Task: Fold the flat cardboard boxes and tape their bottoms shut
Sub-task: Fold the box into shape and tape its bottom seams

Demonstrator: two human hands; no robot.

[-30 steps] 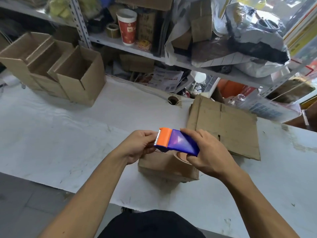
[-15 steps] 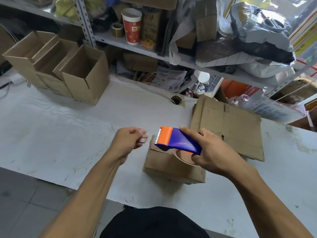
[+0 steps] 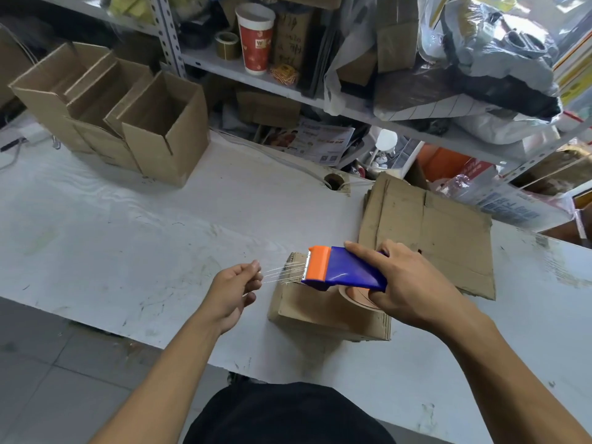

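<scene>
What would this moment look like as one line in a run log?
step: pulling tape | left hand: pinches tape end | right hand: grips tape dispenser | folded box: under dispenser

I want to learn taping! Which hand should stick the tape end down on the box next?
Probably the left hand. It already pinches the tape end beside the box, while the right hand is busy gripping the tape dispenser above it.

A red paper cup [image 3: 255, 36] stands on the metal shelf [image 3: 224, 67] at the upper middle of the frame. Grey and black plastic bags [image 3: 499, 59] fill the upper right. A printed leaflet [image 3: 315, 141] lies under the shelf.
</scene>
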